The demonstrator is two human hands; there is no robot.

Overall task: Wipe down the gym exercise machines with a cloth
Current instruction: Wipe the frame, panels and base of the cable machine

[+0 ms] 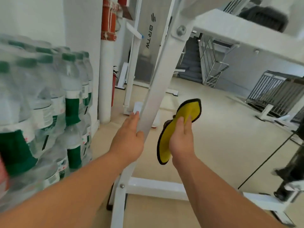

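Holding a yellow cloth (190, 110) at center frame, your right hand (181, 139) curls its fingers around it, just right of the slanted white machine post (158, 83). Your left hand (129, 139) rests straight, close-together fingers against that post. Stacked water bottles (49, 104) fill the left.

floor (213, 132): beige, smooth, under me | dead ahead: white machine frame (154, 186), base bars flat on it | my left: stacked water bottles (49, 112) | by the wall: red fire extinguisher (113, 89) | far right: grey railing panels (276, 94)
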